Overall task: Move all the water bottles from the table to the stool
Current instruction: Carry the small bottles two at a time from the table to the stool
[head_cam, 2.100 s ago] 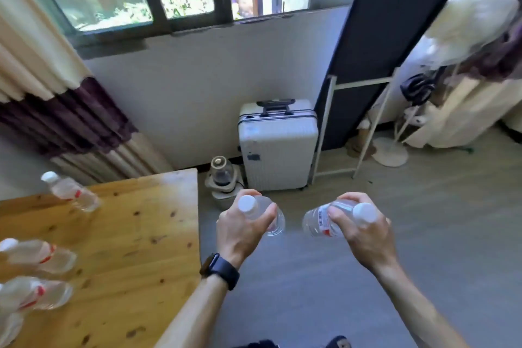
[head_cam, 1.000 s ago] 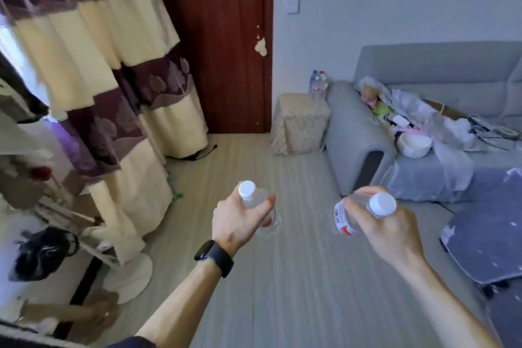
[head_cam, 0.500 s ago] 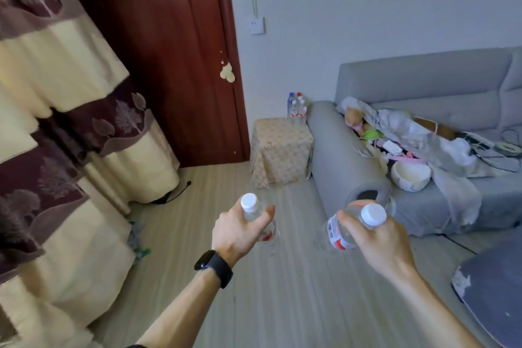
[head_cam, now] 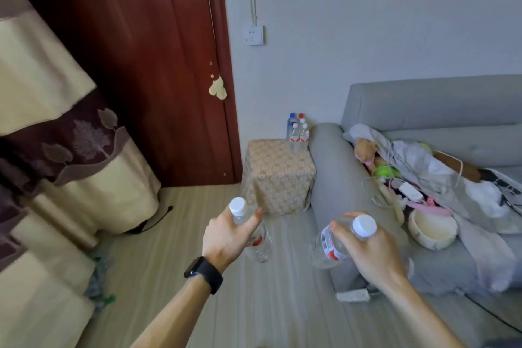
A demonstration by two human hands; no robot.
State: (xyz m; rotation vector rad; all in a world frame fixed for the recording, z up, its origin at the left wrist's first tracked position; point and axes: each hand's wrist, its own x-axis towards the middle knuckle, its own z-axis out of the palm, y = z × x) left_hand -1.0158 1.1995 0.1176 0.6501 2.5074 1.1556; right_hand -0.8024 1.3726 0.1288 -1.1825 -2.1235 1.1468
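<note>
Firmly, left hand [head_cam: 226, 237] grips left bottle [head_cam: 260, 244], right hand [head_cam: 367, 251] right bottle [head_cam: 329, 243].

A square stool [head_cam: 278, 175] draped in beige patterned cloth stands on a pale, striped floor [head_cam: 175, 263], between a dark red door [head_cam: 158, 79] and the arm of a grey sofa [head_cam: 330, 167]. A small cluster of upright water bottles [head_cam: 298, 134] stands at the stool's back right corner. A black cable [head_cam: 158, 217] lies on the floor.

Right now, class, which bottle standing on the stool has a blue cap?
The back-left bottle on the stool; the others there have red or white caps.
</note>
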